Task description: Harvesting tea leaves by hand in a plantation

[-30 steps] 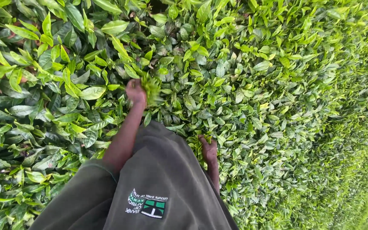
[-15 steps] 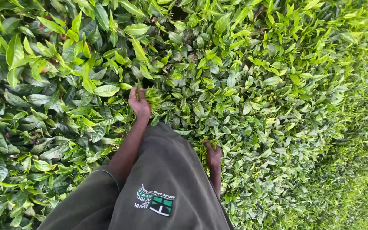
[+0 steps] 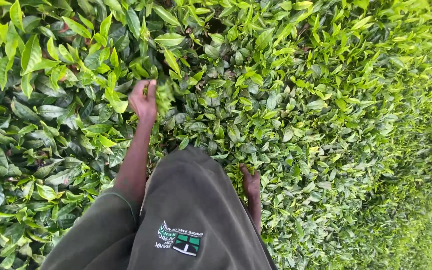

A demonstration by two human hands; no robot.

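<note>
Since the earlier frames the person's left hand (image 3: 144,101) has climbed higher over the bushes and drawn its fingers in around a small bunch of plucked leaves (image 3: 164,96), where half a second before it lay flatter against the foliage; the right hand (image 3: 251,181) has stayed low beside the olive-green apron (image 3: 196,200) that hangs down the middle of the view. That left hand is curled closed on the pale green sprigs, which stick out to the right of the knuckles and hang just above the hedge top, touching or nearly touching the leaves below. The right hand is pressed into the tea bushes (image 3: 326,115) at the apron's edge, fingers pointing up into the leaves; whether they are pinched on a shoot or merely resting among them cannot be told, since the fingertips are buried and the hand is small in the picture. Broad, dark older leaves (image 3: 6,145) fill the left of the view, while lighter young growth runs off to the right. By the look of it this is the gathering step of plucking, with one handful partly built. Judging from that, the next move would call for a light pinch on a tender tip near the left hand without loosening the sprigs already held, and a clean snap rather than a tearing pull.
</note>
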